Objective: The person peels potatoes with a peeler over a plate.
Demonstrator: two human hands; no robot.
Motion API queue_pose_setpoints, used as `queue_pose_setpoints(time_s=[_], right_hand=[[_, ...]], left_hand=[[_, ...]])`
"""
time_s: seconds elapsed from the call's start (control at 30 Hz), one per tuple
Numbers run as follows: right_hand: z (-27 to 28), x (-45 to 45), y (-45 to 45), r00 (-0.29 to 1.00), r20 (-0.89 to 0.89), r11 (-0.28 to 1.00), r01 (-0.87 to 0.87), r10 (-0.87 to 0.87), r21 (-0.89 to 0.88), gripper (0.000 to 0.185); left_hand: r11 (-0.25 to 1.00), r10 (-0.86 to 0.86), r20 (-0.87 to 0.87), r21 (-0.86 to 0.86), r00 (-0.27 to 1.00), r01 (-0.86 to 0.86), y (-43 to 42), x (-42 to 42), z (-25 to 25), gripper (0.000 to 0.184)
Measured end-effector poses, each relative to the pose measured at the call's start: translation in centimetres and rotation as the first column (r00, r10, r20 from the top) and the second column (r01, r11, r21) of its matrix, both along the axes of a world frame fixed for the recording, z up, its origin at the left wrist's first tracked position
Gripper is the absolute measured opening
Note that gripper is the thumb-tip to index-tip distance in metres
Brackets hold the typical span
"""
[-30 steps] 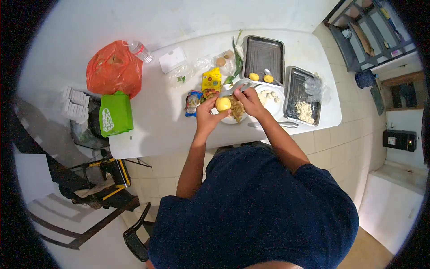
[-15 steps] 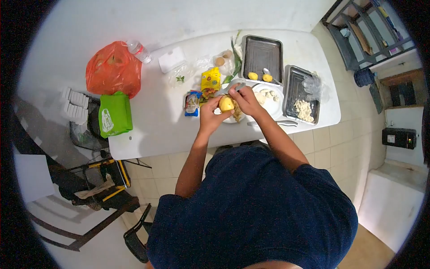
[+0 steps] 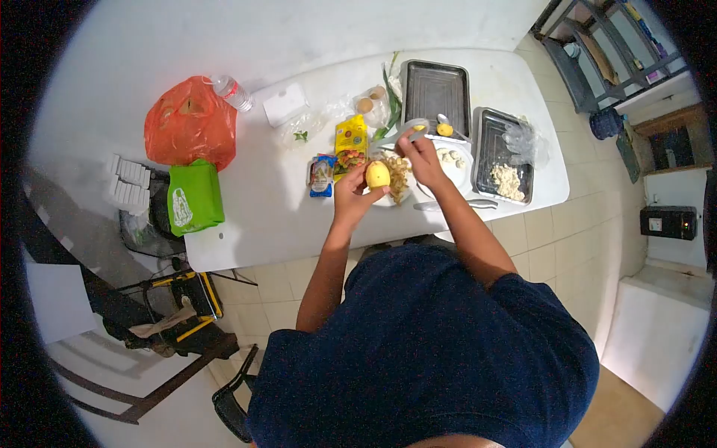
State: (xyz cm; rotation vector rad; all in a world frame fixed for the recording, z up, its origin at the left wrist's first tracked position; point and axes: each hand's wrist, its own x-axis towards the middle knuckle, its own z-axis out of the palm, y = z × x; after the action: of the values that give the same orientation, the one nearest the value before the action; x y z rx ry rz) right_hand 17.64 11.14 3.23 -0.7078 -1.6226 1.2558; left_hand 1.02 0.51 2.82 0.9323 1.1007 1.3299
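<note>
My left hand [image 3: 352, 193] grips a yellow peeled potato [image 3: 378, 175] over a plate heaped with peelings [image 3: 399, 181]. Held up in my right hand [image 3: 423, 158] is a grey peeler [image 3: 408, 131], apart from the potato; the fingers partly cover it. Just right of that hand, a white plate [image 3: 457, 179] carries small pale pieces [image 3: 450, 157]. Another yellow potato [image 3: 444, 130] rests beside a spoon [image 3: 443, 118] at the near end of a dark baking tray [image 3: 437, 89]. A silver-handled knife [image 3: 482, 203] lies near the table's front edge.
A second dark tray [image 3: 489, 145] holds pale chopped pieces [image 3: 506, 181] and a clear plastic bag [image 3: 526, 142]. Yellow [image 3: 349, 134] and blue packets [image 3: 321, 176], eggs [image 3: 364, 104] and green leaves [image 3: 390, 112] lie behind my hands. Orange [image 3: 190, 123] and green bags [image 3: 196, 198] stand left.
My right hand has moved away from the potato, up and to the right, taking the peeler with it. The potato stays in my left hand, turned more upright, and the peelings are more exposed.
</note>
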Motion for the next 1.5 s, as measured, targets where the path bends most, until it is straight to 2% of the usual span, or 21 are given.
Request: queue_pose_setpoints(time_s=[0.07,0.17,0.2,0.3,0.33,0.43,0.47,0.57,0.7,0.8,0.9,1.2,1.3,1.4,1.5], right_hand=[[-0.7,0.5,0.3,0.995,-0.096,0.996,-0.034,0.027,-0.076,0.024],[-1.0,-0.2,-0.6,0.987,-0.163,0.977,-0.016,-0.019,-0.212,0.025],[-0.9,-0.3,-1.2,0.986,-0.166,0.972,-0.009,-0.031,-0.237,0.024],[-1.2,-1.0,-2.2,0.989,-0.146,0.983,-0.026,-0.001,-0.180,0.021],[-1.3,-1.4,-2.5,0.984,-0.176,0.985,-0.020,-0.010,-0.170,0.020],[-0.6,-2.0,-3.2,0.998,-0.065,0.989,-0.023,0.014,-0.143,0.022],[-0.2,-2.5,-3.4,0.998,-0.058,0.997,0.028,-0.032,-0.069,0.022],[1.2,-2.0,-3.5,0.986,0.169,0.998,0.007,-0.017,0.056,0.021],[1.2,-1.8,-3.8,0.988,0.148,0.997,0.019,-0.031,0.081,0.022],[1.5,-1.3,-4.0,0.976,0.219,0.998,-0.002,-0.013,0.068,0.022],[1.6,-1.2,-4.0,0.986,0.164,0.989,-0.008,-0.016,0.148,0.023],[1.6,-1.1,-4.2,0.973,0.227,0.990,-0.004,-0.028,0.138,0.023],[1.5,-1.6,-4.2,0.984,0.159,0.970,0.035,-0.075,0.240,0.023],[2.2,-1.3,-4.3,0.971,0.236,0.987,-0.001,-0.037,0.158,0.023],[1.8,-1.5,-4.1,0.965,0.250,0.976,0.022,-0.076,0.216,0.023]], left_hand=[[0.998,0.007,0.179,-0.068,0.984,0.005,-0.3,-0.5,-1.2,0.053],[0.996,0.068,0.526,0.006,0.848,-0.084,-0.6,-0.2,-0.9,0.052],[0.994,0.085,0.537,0.008,0.839,-0.106,-0.4,-0.4,-1.0,0.050],[0.989,0.124,0.740,-0.034,0.662,-0.147,-0.4,-0.8,-1.3,0.045],[0.987,0.150,0.748,-0.073,0.646,-0.145,-0.3,-1.0,-1.4,0.042],[0.979,0.202,0.791,-0.142,0.577,-0.148,0.0,-0.9,-2.3,0.039],[0.975,0.216,0.773,-0.145,0.597,-0.165,0.0,-0.8,-2.6,0.038],[0.969,0.244,0.728,-0.149,0.641,-0.199,-0.1,-0.4,-3.1,0.035],[0.961,0.269,0.686,-0.148,0.676,-0.232,-0.2,0.3,-2.2,0.033],[0.959,0.277,0.668,-0.150,0.690,-0.240,-0.4,0.4,-1.9,0.034],[0.956,0.287,0.672,-0.159,0.683,-0.245,-0.3,0.4,-1.9,0.034],[0.945,0.325,0.650,-0.212,0.687,-0.247,0.1,0.7,-1.7,0.031],[0.946,0.324,0.638,-0.214,0.699,-0.243,0.1,0.6,-1.6,0.031],[0.946,0.324,0.620,-0.198,0.715,-0.257,0.0,0.7,-1.5,0.032],[0.945,0.326,0.618,-0.190,0.716,-0.267,0.1,0.6,-1.6,0.033]])
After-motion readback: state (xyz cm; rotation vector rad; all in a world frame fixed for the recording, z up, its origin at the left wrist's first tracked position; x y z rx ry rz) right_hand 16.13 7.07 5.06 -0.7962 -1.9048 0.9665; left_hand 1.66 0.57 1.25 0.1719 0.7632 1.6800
